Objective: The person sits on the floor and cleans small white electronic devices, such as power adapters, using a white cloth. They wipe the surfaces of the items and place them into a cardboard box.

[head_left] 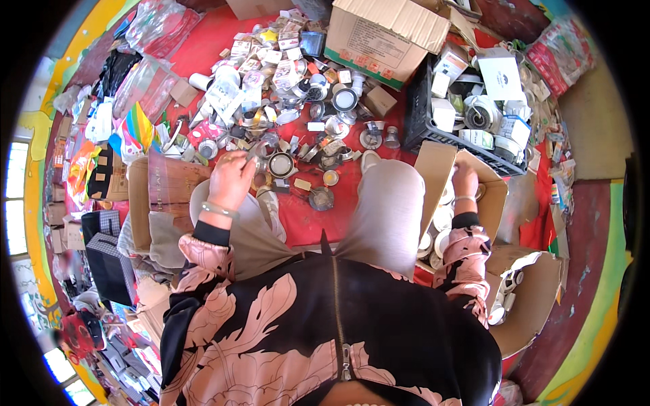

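Observation:
My left hand (229, 179), with a bangle at the wrist, is above my left knee at the near edge of the pile. Its fingers are closed together around something small and see-through that I cannot make out. Just right of it lies a round dark-rimmed lamp fitting (280, 164). My right hand (466, 181) reaches down into an open cardboard box (433, 177) beside my right knee. White round lamp parts (443, 216) lie in that box, below the hand. The right fingers are mostly hidden, so their grip does not show.
A heap of mixed lamp parts and small boxes (284, 81) spreads over the red floor cloth (305, 227). A large carton (386, 40) stands behind it. At the right are a black crate (423, 115) full of goods and another cardboard box (535, 304). An open carton (139, 203) is left.

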Tool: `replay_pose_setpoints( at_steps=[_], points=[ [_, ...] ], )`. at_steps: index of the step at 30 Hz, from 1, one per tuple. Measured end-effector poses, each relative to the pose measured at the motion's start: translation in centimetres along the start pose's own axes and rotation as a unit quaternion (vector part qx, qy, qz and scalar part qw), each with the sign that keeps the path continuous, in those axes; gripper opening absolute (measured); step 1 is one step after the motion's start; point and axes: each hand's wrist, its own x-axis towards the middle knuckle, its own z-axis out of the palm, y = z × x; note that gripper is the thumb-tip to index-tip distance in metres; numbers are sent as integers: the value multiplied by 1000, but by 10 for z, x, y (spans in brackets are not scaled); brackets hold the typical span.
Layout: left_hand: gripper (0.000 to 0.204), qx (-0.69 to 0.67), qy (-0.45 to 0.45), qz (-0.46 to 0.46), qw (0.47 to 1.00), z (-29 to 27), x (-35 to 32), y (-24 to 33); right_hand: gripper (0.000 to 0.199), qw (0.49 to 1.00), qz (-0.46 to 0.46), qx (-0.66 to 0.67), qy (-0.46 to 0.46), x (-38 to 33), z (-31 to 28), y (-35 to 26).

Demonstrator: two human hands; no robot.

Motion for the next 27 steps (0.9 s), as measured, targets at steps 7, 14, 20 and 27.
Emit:
replay_pose_setpoints(
  at_steps=[7,14,20,27],
  points=[
    [18,-58,79,31,995,10,40,5,17,949,-286,111,-69,99,-77,-195],
    [22,-106,76,-12,991,10,41,-3,50,946,-203,-89,-236,140,81,-310],
    [17,-114,52,-42,991,7,48,-20,56,953,27,26,-300,122,243,-293],
    [15,-145,1,-36,989,3,67,-13,56,942,133,83,-297,115,301,-289]
  ],
)
